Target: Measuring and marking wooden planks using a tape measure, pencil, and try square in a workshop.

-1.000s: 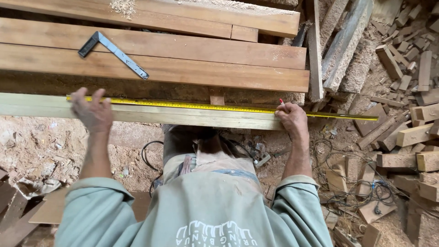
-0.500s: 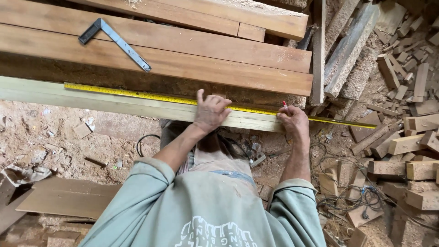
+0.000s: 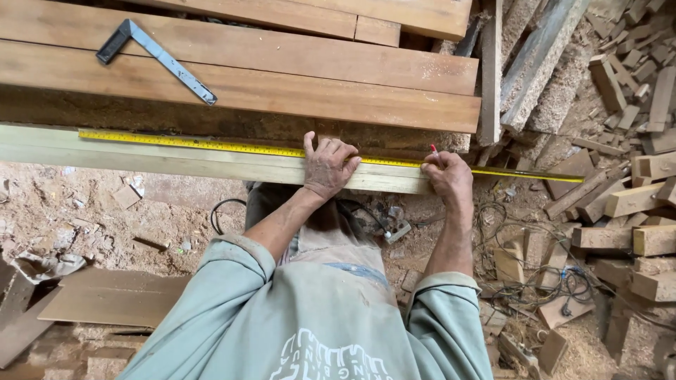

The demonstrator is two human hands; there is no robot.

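Yellow tape measure [image 3: 211,144] lies stretched along a pale plank [image 3: 141,158], pinned flat by the left hand [image 3: 327,167] with fingers spread, while the right hand [image 3: 445,176] pinches a red pencil [image 3: 434,150] at the plank's end.

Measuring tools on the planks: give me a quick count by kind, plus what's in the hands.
Tape measure: 1, yellow, stretched along the pale plank under the left hand.
Square: 1, metal, lying on the brown boards.
Pencil: 1, red-tipped, in the right hand.
Total: 3
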